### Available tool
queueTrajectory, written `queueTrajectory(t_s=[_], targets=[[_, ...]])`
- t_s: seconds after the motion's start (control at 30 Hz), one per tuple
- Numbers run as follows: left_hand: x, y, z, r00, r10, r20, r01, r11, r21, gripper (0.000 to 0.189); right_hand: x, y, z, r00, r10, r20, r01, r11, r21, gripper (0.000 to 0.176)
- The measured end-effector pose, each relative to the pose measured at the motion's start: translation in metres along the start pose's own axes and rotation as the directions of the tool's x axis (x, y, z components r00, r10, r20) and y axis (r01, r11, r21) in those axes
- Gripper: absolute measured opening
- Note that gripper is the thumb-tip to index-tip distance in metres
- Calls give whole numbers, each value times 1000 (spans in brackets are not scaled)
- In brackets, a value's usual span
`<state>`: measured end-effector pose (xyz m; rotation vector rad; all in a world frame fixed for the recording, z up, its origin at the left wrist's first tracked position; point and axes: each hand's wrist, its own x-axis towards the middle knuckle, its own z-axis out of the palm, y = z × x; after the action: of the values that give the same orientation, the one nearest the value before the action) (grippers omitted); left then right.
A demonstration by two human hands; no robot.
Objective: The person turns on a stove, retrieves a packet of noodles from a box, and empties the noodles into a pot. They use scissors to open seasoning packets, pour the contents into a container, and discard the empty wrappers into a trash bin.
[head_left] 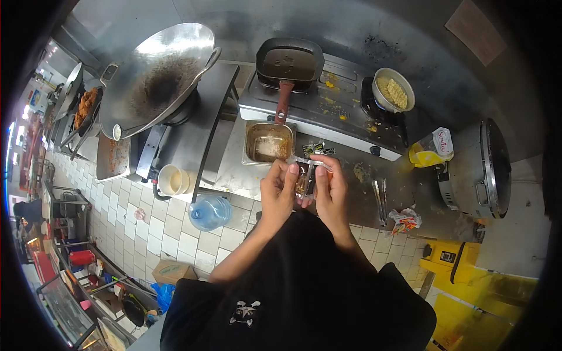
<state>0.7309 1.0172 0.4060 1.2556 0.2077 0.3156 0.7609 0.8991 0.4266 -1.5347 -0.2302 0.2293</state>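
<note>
Both of my hands are raised in front of my chest, gripping a small clear sachet [304,179] with dark contents. My left hand [277,192] pinches its left side, and my right hand [331,190] has its right side and top edge. What exactly fills the sachet is too small to make out. Just beyond my hands, a square metal container [250,145] with a stained inside stands on the counter. A shiny dark-and-yellow packet [318,148] lies right behind my right hand.
A pot [380,75] with a noodle block sits on the right burner, a square frying pan [287,61] on the left one. Tongs [381,202] and a crumpled wrapper [405,220] lie at right, near a yellow-white pouch [432,148] and large cooker [468,169]. A wok [161,82] stands left.
</note>
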Motion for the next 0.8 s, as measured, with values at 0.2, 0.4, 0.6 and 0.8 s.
queueTrajectory(t_s=[0.2, 0.4, 0.6, 0.8], targets=[[0, -6, -4, 998, 54, -46, -47, 990, 136, 25, 3, 12, -14, 994, -103, 36, 102, 994, 28, 24], [-11, -2, -3, 999, 48, 5, -47, 947, 318, 22, 12, 18, -35, 995, -74, 61, 78, 995, -57, 21], [-6, 2, 0, 975, 201, 99, -224, 855, 468, 18, 13, 7, -42, 980, -179, 86, 192, 965, -176, 11], [-10, -9, 5, 991, 135, -4, -124, 921, 370, 21, 10, 14, -37, 973, -230, 27, 228, 935, -271, 16]])
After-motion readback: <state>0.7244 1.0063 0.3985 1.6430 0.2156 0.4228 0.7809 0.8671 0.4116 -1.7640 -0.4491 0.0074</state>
